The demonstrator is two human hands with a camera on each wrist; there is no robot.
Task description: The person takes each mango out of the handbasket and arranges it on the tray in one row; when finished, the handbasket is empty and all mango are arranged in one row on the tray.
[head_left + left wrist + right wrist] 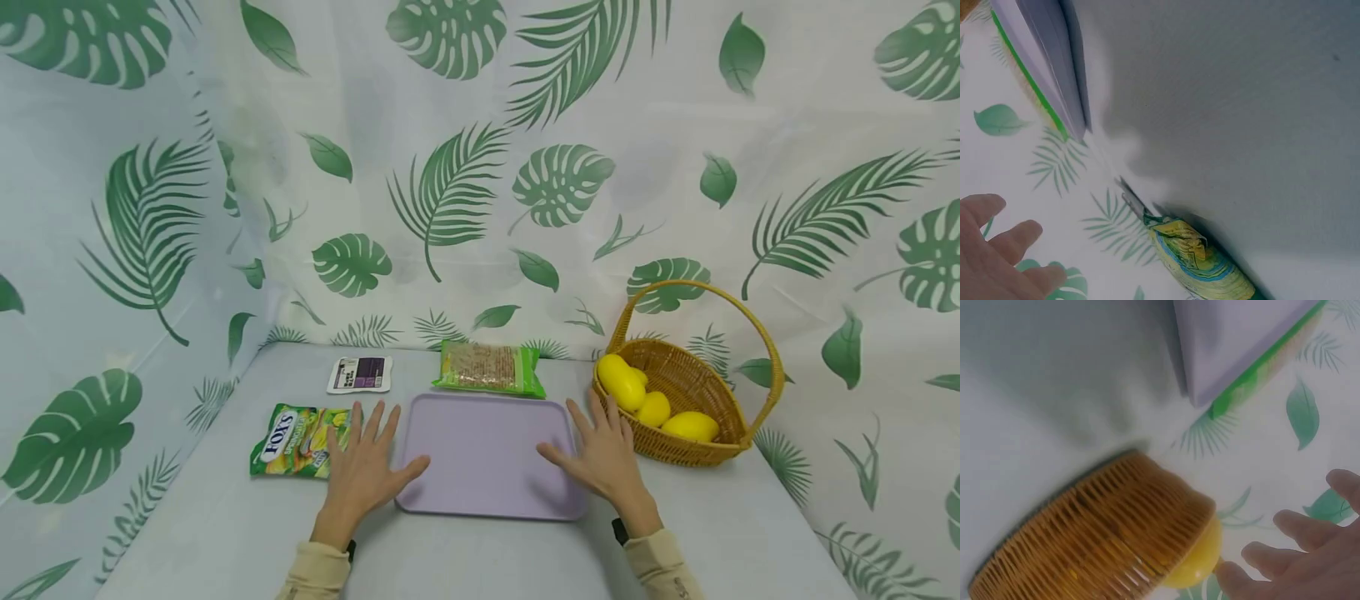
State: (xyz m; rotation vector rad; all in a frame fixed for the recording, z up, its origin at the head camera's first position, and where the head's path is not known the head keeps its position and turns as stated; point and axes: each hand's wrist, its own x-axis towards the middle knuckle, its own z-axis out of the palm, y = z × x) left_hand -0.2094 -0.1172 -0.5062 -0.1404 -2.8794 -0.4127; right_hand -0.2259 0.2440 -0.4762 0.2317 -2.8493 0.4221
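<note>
A pale purple tray lies between my two hands. My left hand, fingers straight and spread, hovers at the tray's left side and partly covers a green FOX'S candy bag. On the other side, my right hand is spread over the tray's right edge, close to a wicker basket with several yellow lemon-like fruits. Neither hand holds anything. In the left wrist view the candy bag lies below the left fingers' level; the right wrist view shows the basket beside the right fingers.
Behind the tray lies a green-edged clear packet with brownish contents. A small white and purple packet sits at the back left. The basket's tall arched handle rises on the right. A leaf-patterned curtain encloses the grey-white table.
</note>
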